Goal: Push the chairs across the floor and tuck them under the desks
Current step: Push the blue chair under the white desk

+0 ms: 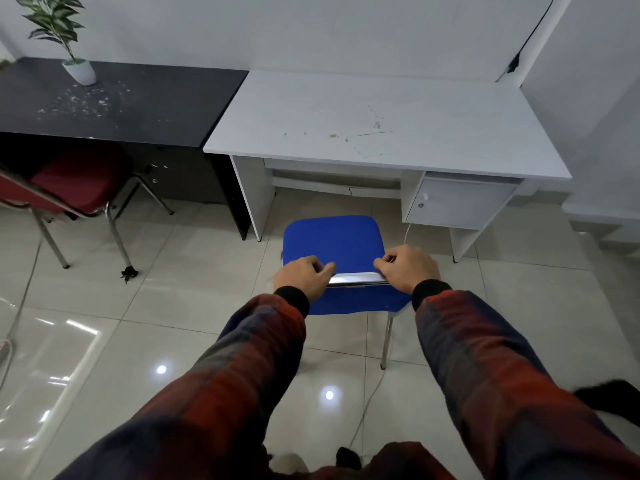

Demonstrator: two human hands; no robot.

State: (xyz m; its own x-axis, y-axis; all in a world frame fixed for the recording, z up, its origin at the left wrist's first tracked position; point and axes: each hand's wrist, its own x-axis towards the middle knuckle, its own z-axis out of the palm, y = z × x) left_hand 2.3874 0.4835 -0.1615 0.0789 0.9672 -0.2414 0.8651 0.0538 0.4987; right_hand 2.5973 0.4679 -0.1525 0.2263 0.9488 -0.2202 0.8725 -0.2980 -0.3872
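A blue padded chair with chrome legs stands on the tiled floor, its seat just in front of the white desk. My left hand and my right hand both grip the chrome top bar of its backrest, left and right of the middle. A red padded chair sits at the left, its seat partly under the black desk.
A potted plant stands on the black desk, with white crumbs scattered near it. The white desk has a small cupboard on its right side. A thin cable runs over the glossy floor. White walls close off the back and right.
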